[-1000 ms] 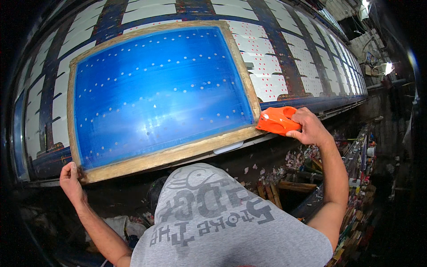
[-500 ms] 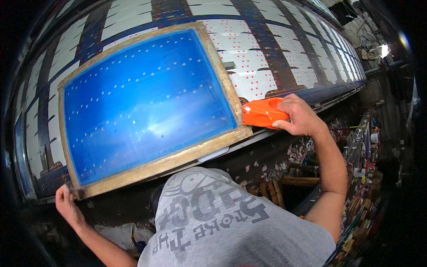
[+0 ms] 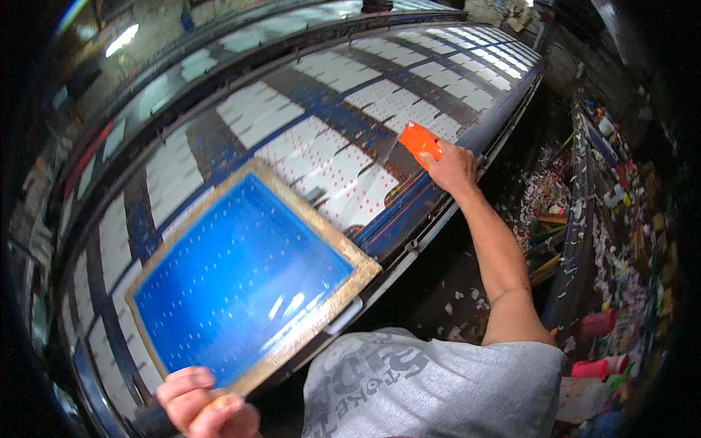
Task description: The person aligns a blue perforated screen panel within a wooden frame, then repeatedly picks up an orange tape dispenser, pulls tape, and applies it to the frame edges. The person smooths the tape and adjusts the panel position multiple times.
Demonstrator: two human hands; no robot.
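Observation:
A printing screen [image 3: 241,277] with a blue mesh, rows of pale dots and a wooden frame [image 3: 328,288] lies at the near left over a long table [image 3: 292,95]. My left hand [image 3: 208,409] is closed at the frame's near left corner, its fingers covering that corner. Beyond the screen's right end, over the table's near edge, my right hand [image 3: 454,169] grips an orange plastic tool [image 3: 418,143] by its near end. Its exact kind does not show. White sheets with red dots [image 3: 332,168] lie just beyond the screen.
More white sheets [image 3: 259,109] are laid out in rows along the table. A metal rail [image 3: 416,248] runs along its near side. Scraps [image 3: 544,186] and a pink container [image 3: 599,323] are on the right. Another long table [image 3: 241,36] stands behind.
My right hand has carried the orange tool away from the screen's right corner, farther along the table. My left hand appears larger and nearer. The view has shifted, with the screen lower in it.

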